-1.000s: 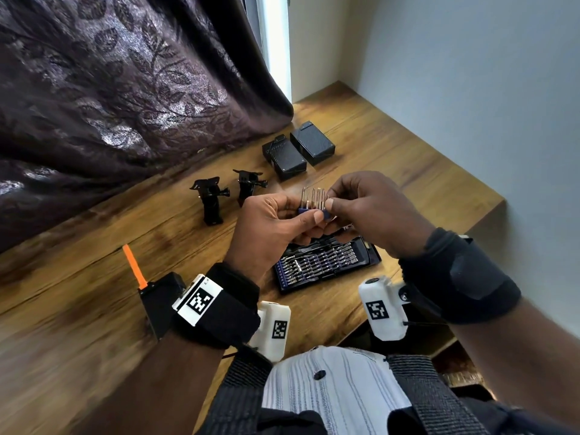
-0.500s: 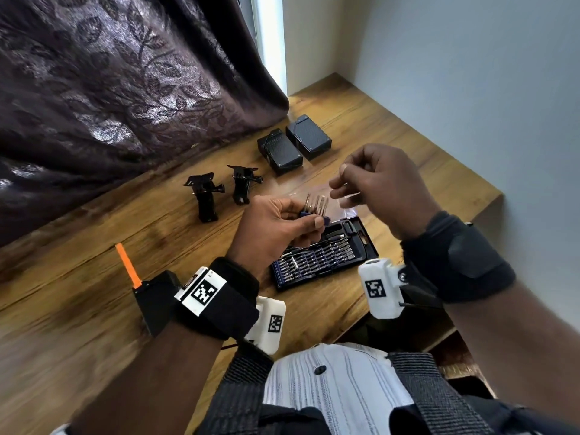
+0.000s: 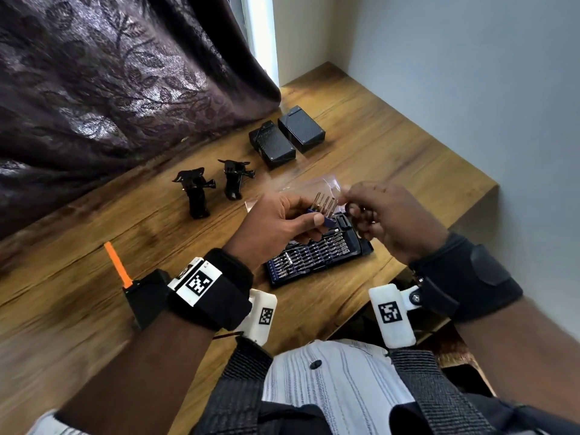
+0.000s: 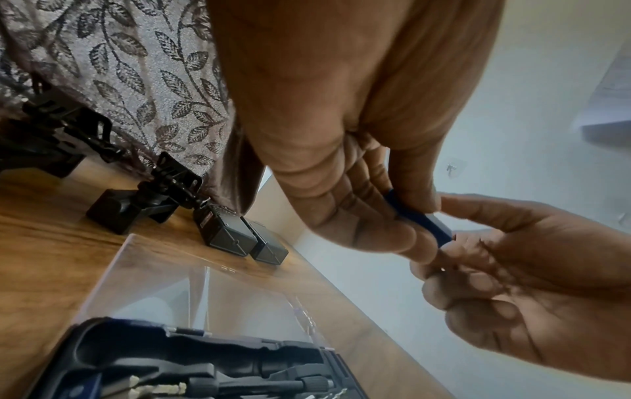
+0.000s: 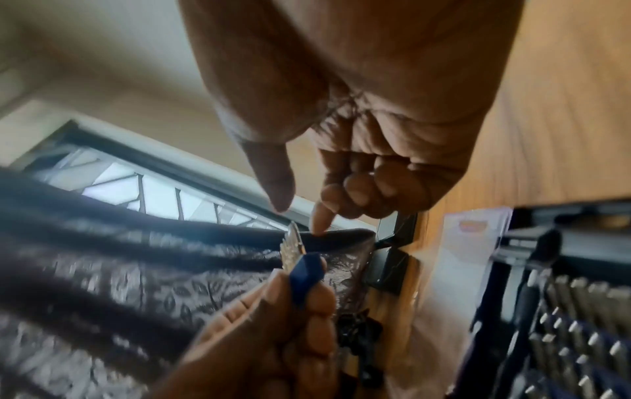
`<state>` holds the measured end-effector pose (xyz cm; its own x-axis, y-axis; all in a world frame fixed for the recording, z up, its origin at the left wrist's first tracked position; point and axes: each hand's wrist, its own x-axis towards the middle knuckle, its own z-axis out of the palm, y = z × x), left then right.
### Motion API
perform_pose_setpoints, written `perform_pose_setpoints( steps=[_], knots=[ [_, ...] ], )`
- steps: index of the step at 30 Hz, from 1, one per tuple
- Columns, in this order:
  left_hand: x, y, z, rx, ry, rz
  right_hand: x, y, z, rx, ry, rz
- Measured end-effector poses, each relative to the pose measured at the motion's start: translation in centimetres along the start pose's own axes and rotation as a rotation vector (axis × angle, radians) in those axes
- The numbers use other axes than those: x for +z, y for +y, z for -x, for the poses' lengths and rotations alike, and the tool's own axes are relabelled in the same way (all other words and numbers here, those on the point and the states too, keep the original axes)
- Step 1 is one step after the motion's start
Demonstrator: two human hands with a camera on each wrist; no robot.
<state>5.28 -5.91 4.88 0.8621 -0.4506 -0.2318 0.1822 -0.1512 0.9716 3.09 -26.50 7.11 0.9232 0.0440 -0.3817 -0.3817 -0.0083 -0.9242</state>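
Blue bit holder pinched in left hand; right hand just beside.

Our two bare forearms come in from below and converge, so the hands almost meet in front of the chest. Our left hand is raised with its back turned to the left, and it pinches the blue bit holder between the thumb and the curled fingers. Our right hand is knuckles up just beside it, thumb and forefinger stretched out and apart, the other three fingers curled into the palm.
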Motion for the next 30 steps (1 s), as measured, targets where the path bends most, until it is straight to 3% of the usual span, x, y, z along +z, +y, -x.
perform_pose_setpoints(
  steps=[5, 8, 14, 19, 22, 27, 30],
  knots=[
    [0.1, -0.4, -0.8, -0.039, -0.068, -0.111, -0.4, 1.1, -0.2, -0.121, -0.05, 0.41],
    [0.4, -0.6, -1.3, -0.056, -0.087, -0.163, -1.0, 1.5, -0.3, -0.103, -0.109, 0.463],
    [1.5, -0.8, -1.8, -0.09, -0.251, -0.214, -1.8, 2.2, -0.3, -0.078, -0.203, 0.562],
    [1.1, -2.0, -1.5, -0.095, -0.09, -0.375, -2.7, 4.0, -1.1, -0.051, 0.017, 0.487],
    [-0.6, -3.2, -0.3, -0.024, 0.03, -0.674, -3.3, 5.3, -1.7, 0.005, 0.166, 0.522],
    [-1.9, -5.8, 2.3, -0.151, -0.076, -1.057, -3.5, 6.7, -2.2, 0.091, 0.166, 0.639],
    [-1.8, -7.3, 3.0, -0.163, -0.073, -1.194, -3.3, 7.1, -2.7, 0.091, 0.175, 0.681]
  ],
)
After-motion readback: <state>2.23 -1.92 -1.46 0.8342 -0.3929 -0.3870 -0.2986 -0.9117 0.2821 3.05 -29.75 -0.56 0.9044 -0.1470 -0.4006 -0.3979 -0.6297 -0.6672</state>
